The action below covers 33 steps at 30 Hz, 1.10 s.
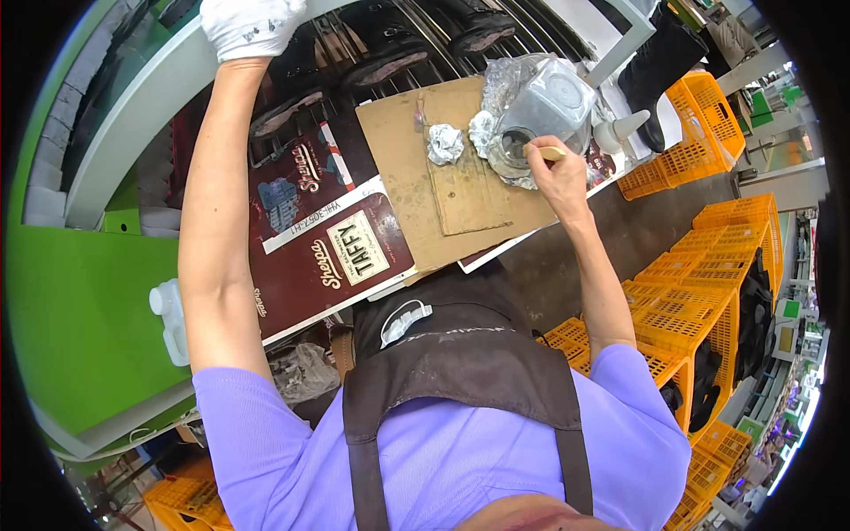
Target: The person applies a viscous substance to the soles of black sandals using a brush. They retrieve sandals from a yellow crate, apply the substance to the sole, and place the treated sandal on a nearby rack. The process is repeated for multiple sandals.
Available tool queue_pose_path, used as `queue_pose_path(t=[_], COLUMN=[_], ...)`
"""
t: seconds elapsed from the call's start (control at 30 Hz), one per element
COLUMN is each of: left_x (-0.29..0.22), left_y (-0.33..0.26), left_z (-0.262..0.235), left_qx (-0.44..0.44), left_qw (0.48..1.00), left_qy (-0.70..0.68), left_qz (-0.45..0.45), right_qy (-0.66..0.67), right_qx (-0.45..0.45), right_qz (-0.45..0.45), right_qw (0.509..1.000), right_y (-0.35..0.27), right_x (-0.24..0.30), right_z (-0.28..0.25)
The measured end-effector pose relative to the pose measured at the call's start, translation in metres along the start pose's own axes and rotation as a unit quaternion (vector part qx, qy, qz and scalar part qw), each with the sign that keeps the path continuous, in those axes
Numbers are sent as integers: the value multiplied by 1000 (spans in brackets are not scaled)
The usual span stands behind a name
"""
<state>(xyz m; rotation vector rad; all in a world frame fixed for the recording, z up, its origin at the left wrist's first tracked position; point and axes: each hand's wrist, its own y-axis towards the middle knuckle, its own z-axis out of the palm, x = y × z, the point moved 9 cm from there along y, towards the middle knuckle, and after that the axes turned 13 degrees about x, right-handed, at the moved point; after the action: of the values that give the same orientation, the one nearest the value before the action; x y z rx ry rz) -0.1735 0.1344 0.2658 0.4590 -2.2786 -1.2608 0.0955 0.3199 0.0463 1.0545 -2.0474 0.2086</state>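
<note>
- Holding a small tan stick (552,153) pinched in my right hand (558,173), I keep its tip at the mouth of a clear tub (549,102) lying on its side.
- The tub rests on crinkled foil (500,80) at the far right of a cardboard sheet (425,190) on the table.
- A ball of foil (444,143) sits on the cardboard just left of the tub.
- My left hand (248,26) wears a white glove and is raised far to the left, over a rack (425,35) carrying dark shoes (385,57); I cannot tell whether its grip is spread or pressed together.
- Dark red box lids (328,248) lie left of the cardboard, partly under it.
- A white nozzle bottle (620,131) stands right of the tub.
- Orange crates (699,292) are stacked to my right.
</note>
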Motion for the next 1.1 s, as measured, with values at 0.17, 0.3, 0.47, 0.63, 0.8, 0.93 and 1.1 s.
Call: queue_pose_path(t=[0.17,0.3,0.47,0.63,0.8,0.93,1.1], left_x=[4,4,3,32,38,43,37], left_y=[-4,-6,-4,0,1,-1,0], left_z=[3,9,7,41,42,43,43], left_qx=[11,14,4,112,130,133,142], left_qw=[998,997,999,992,990,991,989], left_qy=[64,76,45,60,20,-18,-20], left_qz=[2,3,17,-4,-46,-29,-45], right_qy=[7,12,112,85,-186,-183,-157], right_qx=[57,119,220,193,142,182,250], right_qz=[-13,6,57,102,88,123,70], right_qw=[998,993,967,972,968,958,953], right_y=[8,23,40,53,54,51,37], right_x=[9,16,-4,-12,-3,20,56], right_z=[-3,-21,-5,-7,-10,-15,-20])
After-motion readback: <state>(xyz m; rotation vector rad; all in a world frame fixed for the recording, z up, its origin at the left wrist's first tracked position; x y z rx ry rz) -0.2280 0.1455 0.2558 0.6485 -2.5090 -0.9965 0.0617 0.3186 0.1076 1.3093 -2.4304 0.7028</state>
